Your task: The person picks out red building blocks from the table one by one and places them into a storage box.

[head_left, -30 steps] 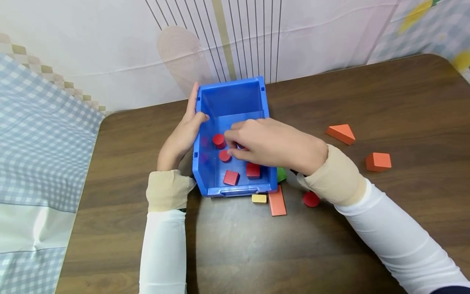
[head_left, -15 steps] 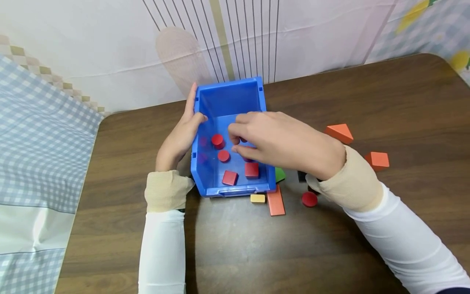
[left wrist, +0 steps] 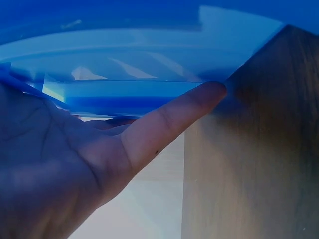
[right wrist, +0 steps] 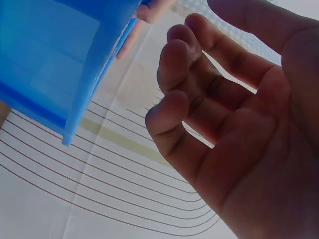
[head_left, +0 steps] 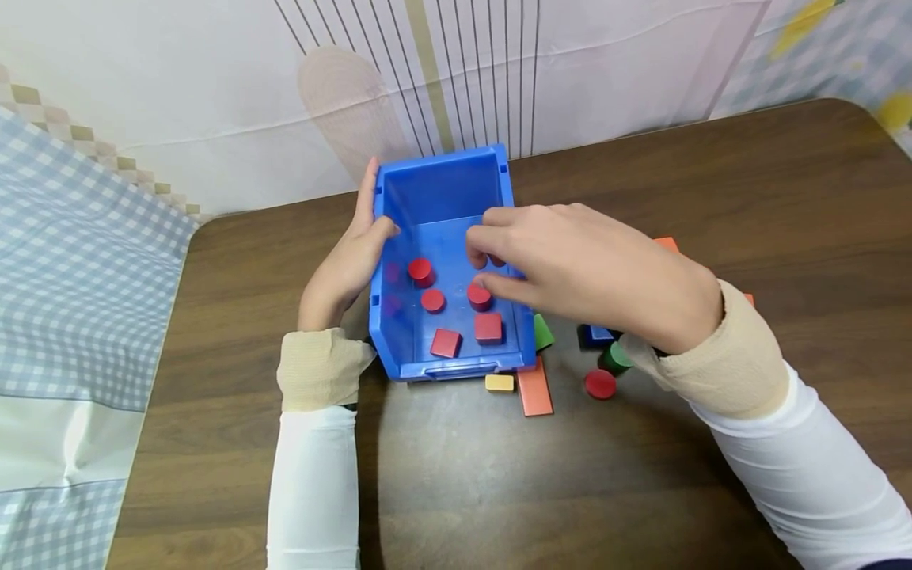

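A blue plastic bin sits on the table with its far wall at the back edge. My left hand grips its left wall, the thumb over the rim and the fingers along the outside. Several red blocks lie inside, among them a cylinder, a flatter disc and a cube. Above the bin's right side is my right hand, its fingers loosely bent. In the right wrist view that hand has nothing in its fingers, apart from the bin.
Before the bin lie a small yellow block and a flat orange block. To its right are a green block, a red disc, a green cylinder and a blue block. My right arm partly covers orange blocks.
My right hand has moved right from the middle of the bin, uncovering a red cylinder inside. Its fingers have spread apart a little. The left hand keeps its grip on the bin.
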### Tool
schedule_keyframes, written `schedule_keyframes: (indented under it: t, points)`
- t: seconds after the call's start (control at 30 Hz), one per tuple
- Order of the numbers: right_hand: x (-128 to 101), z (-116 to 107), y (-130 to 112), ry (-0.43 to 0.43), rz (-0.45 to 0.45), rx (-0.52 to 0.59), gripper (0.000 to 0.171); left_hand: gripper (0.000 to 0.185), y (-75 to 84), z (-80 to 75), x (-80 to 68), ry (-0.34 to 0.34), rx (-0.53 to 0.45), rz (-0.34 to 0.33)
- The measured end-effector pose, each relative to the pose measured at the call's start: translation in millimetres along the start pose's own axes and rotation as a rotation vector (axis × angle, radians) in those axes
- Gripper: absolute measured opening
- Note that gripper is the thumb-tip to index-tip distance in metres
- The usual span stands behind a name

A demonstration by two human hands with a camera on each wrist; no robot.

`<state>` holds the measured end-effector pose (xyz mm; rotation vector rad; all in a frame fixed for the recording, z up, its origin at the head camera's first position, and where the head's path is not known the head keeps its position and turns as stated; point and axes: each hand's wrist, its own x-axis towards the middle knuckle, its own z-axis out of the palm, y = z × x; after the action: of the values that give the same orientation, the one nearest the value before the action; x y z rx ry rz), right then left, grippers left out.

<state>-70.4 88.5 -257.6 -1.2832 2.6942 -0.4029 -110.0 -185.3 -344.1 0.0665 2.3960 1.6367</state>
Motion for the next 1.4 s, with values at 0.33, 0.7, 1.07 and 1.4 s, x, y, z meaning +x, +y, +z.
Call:
schedule_keyframes:
  t: [0.33, 0.7, 1.07, 1.4]
  points:
    - [-10, 1, -6, 0.005, -0.043, -0.041, 0.021, 0.088, -1.4, -1.6, -0.2, -0.013, -0.006, 0.009]
    - [-20, 1, -9, -0.025, -0.074, -0.097, 0.014, 0.089, 0.8, -0.3, 1.3, -0.025, -0.004, 0.026]
    - [-33, 5, -3, -0.149, -0.035, -0.077, 0.016, 0.089, -3.3, -2.0, 1.1, -0.018, 0.000, 0.019]
    - [-38, 8, 4, -0.353, 0.098, -0.055, 0.028, 0.088, -0.8, -3.1, 1.5, -0.020, -0.013, 0.013]
